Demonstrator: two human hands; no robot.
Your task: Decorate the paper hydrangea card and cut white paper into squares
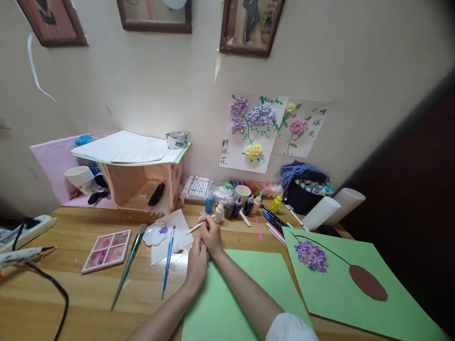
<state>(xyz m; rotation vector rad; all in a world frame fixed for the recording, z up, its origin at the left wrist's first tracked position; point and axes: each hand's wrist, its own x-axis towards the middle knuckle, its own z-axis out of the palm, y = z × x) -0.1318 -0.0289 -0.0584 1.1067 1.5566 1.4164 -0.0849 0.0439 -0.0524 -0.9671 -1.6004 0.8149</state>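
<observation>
My right hand (pixel 212 236) is closed around a thin white marker (pixel 194 228) with a yellowish part. The marker slants over the table, above the edge of a white paper sheet (pixel 183 227). Just below it, my left hand (pixel 197 259) has its fingers curled against my right hand; what they hold, if anything, is hidden. Both forearms cross a green sheet (pixel 249 284). Left of the hands lie two blue paintbrushes (pixel 168 263) and a white palette (pixel 151 235) with purple paint.
Several paint bottles (pixel 219 213) and a paper cup (pixel 242 192) stand behind the hands. A second green board (pixel 341 293) with a purple flower lies right. A pink makeup palette (pixel 106 251), a large brush (pixel 130 265) and a corded tool (pixel 21 256) lie left.
</observation>
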